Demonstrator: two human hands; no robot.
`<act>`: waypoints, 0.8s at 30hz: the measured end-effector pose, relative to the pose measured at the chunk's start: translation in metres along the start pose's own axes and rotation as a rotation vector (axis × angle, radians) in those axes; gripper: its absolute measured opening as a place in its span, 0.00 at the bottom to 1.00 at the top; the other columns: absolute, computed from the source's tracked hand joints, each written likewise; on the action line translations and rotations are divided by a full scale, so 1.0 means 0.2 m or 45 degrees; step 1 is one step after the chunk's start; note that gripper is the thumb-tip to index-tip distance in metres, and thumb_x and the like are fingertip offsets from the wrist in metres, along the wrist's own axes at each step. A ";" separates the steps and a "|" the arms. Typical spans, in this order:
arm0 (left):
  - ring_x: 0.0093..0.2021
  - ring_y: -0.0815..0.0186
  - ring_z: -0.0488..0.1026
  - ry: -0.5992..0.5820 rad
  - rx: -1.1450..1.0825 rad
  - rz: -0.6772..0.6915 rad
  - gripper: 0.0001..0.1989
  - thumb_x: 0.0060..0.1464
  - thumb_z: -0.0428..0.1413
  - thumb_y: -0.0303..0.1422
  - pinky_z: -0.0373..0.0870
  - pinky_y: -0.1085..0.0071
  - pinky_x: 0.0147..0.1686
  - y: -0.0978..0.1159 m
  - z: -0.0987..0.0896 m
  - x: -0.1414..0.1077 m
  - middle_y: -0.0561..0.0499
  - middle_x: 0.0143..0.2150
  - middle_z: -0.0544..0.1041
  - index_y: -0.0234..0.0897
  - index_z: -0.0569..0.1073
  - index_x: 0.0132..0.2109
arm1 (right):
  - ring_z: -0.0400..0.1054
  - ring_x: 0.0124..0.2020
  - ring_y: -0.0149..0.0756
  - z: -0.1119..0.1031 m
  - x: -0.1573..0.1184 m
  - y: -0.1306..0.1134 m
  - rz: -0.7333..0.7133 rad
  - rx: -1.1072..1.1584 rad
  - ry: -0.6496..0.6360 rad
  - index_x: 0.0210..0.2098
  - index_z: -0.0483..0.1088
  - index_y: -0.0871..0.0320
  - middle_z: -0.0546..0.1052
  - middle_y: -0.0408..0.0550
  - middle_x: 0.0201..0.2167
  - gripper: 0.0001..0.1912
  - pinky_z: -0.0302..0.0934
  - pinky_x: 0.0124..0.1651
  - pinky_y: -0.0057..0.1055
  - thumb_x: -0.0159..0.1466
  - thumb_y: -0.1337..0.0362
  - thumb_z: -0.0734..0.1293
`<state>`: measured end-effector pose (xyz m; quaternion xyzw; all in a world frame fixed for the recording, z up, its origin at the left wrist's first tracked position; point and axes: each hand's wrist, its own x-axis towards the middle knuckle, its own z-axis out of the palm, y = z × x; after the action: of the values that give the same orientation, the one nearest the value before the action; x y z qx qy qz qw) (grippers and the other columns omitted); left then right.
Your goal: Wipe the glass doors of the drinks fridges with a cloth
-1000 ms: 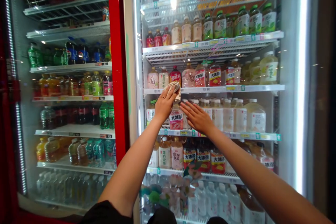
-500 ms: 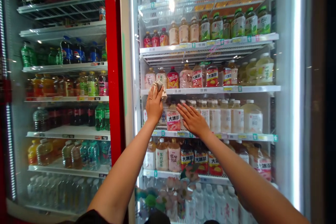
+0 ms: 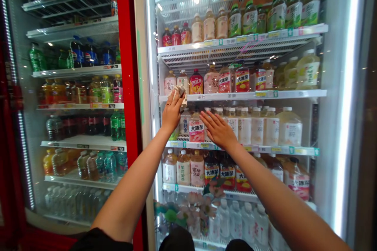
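Note:
My left hand (image 3: 171,115) presses a crumpled beige cloth (image 3: 178,91) against the glass door of a lit drinks cooler (image 3: 139,86), level with the middle shelf edge. Its fingers lie over the cloth, partly hiding it. To the right and a little lower, my right hand (image 3: 217,128) rests flat on or very near the glass, fingers stretched out, holding nothing. Behind the glass between the hands stands a bottle with a pink and white label (image 3: 196,128).
Shelves of bottled drinks fill the cooler, such as green-capped bottles (image 3: 277,13). A red-framed cooler (image 3: 127,86) with more bottles stands at left. Pinkish flowers (image 3: 196,208) appear low on the glass, perhaps reflected. Two dark rounded shapes, likely my knees (image 3: 176,239), show at the bottom.
The view has shifted and turned slightly, so the right cooler's shelves look larger and slant more. Both hands stay at nearly the same places on the glass; the cloth's folds look a little different.

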<state>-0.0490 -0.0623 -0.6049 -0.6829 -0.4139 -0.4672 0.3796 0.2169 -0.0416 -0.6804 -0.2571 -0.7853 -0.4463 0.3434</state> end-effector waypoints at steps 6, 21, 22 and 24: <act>0.84 0.59 0.46 0.046 -0.096 0.054 0.42 0.63 0.44 0.14 0.53 0.47 0.81 0.02 0.08 -0.08 0.52 0.83 0.58 0.50 0.60 0.79 | 0.45 0.83 0.42 0.02 0.00 0.01 -0.025 -0.048 0.031 0.82 0.24 0.53 0.49 0.44 0.83 0.47 0.49 0.82 0.48 0.77 0.62 0.60; 0.84 0.59 0.46 0.042 -0.052 0.139 0.37 0.65 0.44 0.15 0.54 0.50 0.82 -0.06 0.07 -0.11 0.50 0.82 0.60 0.46 0.66 0.75 | 0.45 0.83 0.42 0.03 -0.01 0.01 -0.022 -0.063 0.036 0.82 0.23 0.54 0.46 0.44 0.84 0.46 0.45 0.83 0.47 0.78 0.60 0.59; 0.84 0.60 0.47 0.012 -0.049 0.183 0.36 0.65 0.45 0.15 0.55 0.51 0.81 -0.06 0.06 -0.08 0.50 0.82 0.61 0.45 0.68 0.74 | 0.45 0.83 0.42 0.04 -0.01 0.01 -0.022 -0.066 0.037 0.82 0.23 0.54 0.46 0.44 0.84 0.46 0.45 0.83 0.47 0.78 0.60 0.59; 0.84 0.59 0.48 -0.012 -0.042 0.221 0.34 0.65 0.47 0.15 0.57 0.50 0.81 -0.07 0.04 -0.02 0.51 0.81 0.62 0.45 0.70 0.71 | 0.45 0.83 0.42 0.04 -0.01 0.01 -0.024 -0.074 0.040 0.82 0.23 0.54 0.46 0.44 0.84 0.46 0.44 0.83 0.47 0.78 0.60 0.59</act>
<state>-0.0604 -0.0497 -0.6093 -0.7244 -0.3473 -0.4362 0.4055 0.2167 -0.0343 -0.6828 -0.2526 -0.7689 -0.4763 0.3437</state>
